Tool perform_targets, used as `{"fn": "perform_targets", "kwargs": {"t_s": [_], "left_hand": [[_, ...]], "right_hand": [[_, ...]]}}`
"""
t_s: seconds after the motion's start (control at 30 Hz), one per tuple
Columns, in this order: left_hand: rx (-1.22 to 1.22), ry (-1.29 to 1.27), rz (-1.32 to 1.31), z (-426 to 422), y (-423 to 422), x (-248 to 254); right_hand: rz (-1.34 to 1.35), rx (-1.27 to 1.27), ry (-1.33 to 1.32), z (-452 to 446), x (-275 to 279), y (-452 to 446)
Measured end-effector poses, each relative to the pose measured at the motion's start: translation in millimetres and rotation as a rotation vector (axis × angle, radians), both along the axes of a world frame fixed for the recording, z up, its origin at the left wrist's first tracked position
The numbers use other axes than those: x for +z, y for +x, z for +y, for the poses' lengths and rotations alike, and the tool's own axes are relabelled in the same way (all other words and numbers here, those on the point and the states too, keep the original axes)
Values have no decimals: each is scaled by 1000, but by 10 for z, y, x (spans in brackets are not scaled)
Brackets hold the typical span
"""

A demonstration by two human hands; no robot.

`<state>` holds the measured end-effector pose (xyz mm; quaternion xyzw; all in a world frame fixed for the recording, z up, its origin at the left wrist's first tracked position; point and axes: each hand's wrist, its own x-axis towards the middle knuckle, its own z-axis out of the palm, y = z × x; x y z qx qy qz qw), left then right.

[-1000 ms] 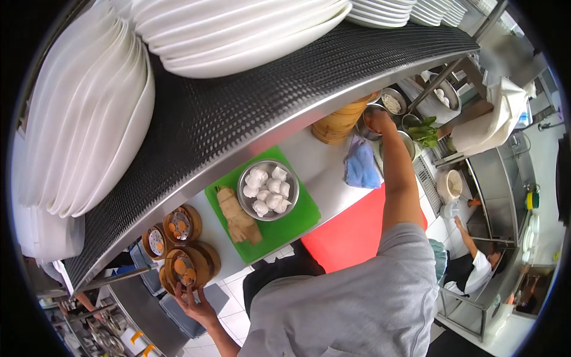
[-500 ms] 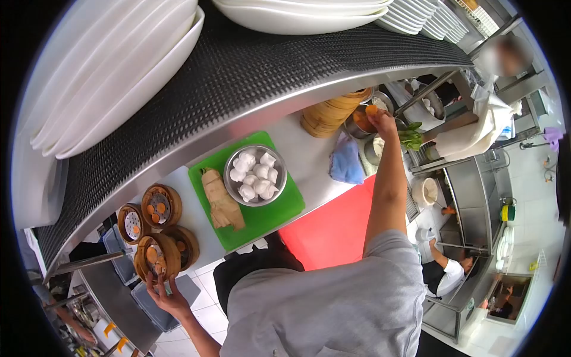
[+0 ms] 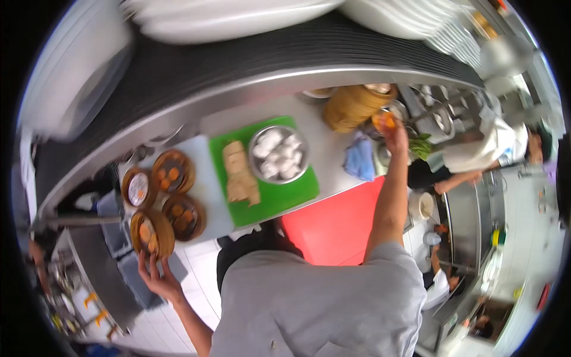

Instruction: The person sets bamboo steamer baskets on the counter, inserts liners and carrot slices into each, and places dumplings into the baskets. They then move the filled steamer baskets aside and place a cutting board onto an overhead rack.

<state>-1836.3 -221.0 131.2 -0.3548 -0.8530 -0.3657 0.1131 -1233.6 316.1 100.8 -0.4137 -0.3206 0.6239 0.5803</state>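
Observation:
My left hand (image 3: 159,279) is curled under the near side of a bamboo steamer basket (image 3: 166,233) with orange slices inside, tilted at the counter's left end. Beside it sit three more small steamers: one with dark lining and orange slices (image 3: 173,171), one with a white perforated liner (image 3: 139,188), and another with orange slices (image 3: 184,216). Over on the right, my right hand (image 3: 397,140) reaches to a metal bowl of orange slices, which look like carrot. Its fingertips are closed around orange slices (image 3: 387,120), somewhat blurred.
A green board (image 3: 273,209) bears a metal bowl of white dumplings (image 3: 278,156) and a brown paper-wrapped bundle (image 3: 239,175). Stacked steamers (image 3: 351,110), a blue cloth (image 3: 360,157) and leafy greens (image 3: 421,146) lie right. A plate-laden shelf (image 3: 238,62) overhangs. Co-workers stand right.
My left hand has drawn its steamer away from the neighbouring one, leaving that one more exposed. My right hand has gone lower into the orange slices. The view has shifted.

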Motion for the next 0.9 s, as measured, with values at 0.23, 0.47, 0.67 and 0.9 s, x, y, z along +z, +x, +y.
{"fn": "perform_targets", "kwargs": {"t_s": [0.23,0.47,0.67,0.9], "left_hand": [[21,-15,-2,-417,-152,184],[-14,101,-87,-755,-289,30],[-74,169,-188,-999,-339,-9],[-43,226,-257,-1198,-439,-27]], "right_hand": [[-86,369,176,-1401,673,-2093],[-406,1130,140,-2625,441,-5721],[-935,1086,685,-2719,-326,-7635],[-1282,987,861,-2657,-361,-7799]]}}
